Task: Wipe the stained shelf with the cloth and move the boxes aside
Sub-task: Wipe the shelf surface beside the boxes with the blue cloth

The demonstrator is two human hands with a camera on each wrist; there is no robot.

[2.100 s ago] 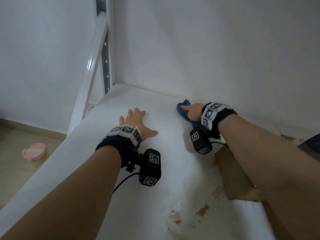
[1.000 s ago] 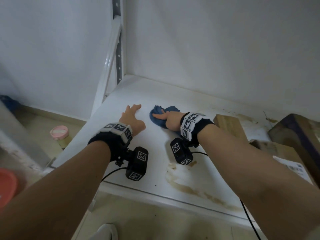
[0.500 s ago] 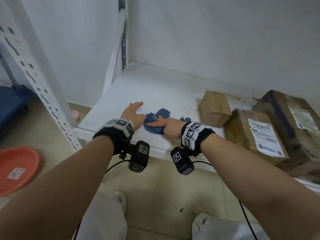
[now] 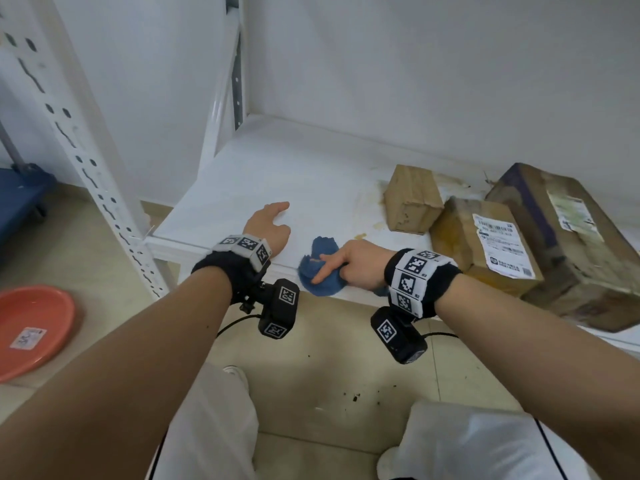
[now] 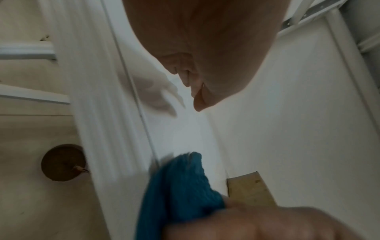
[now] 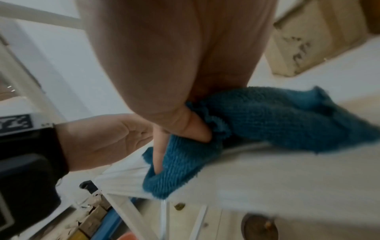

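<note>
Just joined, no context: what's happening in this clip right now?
A person is wiping a white shelf. The right hand holds a blue cloth at the shelf's front edge, part of it hanging over. The left hand rests flat on the shelf beside it, holding nothing. Three cardboard boxes sit to the right on the shelf, with brown stains visible on the surface near them.

Head cam looks down over my forearms; wrist cams sit close under my palms, all sharing the crumpled blue terry cloth [image 4: 320, 271] [image 5: 180, 191] [image 6: 257, 123].
</note>
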